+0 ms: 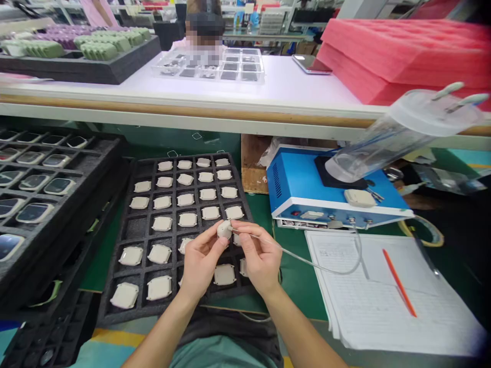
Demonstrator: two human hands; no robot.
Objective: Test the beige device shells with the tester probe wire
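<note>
Between the fingertips of my left hand (201, 263) is a small off-white watch case (223, 229), tilted and partly covered by the fingers. My right hand (261, 255) pinches the end of a thin clear tube (303, 259), and its tip meets the case. The tube curves right to the front of a blue machine (307, 179). Under both hands lies a black foam tray (132, 227) with rows of similar off-white cases, such as one case (159, 288) near its front. One compartment at the tray's left side holds no case.
Stacked foam trays with dark-screened watch faces (34, 212) stand at left. Papers (345, 306) with a red pen (399, 282) lie at right. A clear cylinder (379, 138) leans on the blue machine. Red foam blocks (399, 56) and a clear compartment box (230, 66) sit on the shelf; a person is behind it.
</note>
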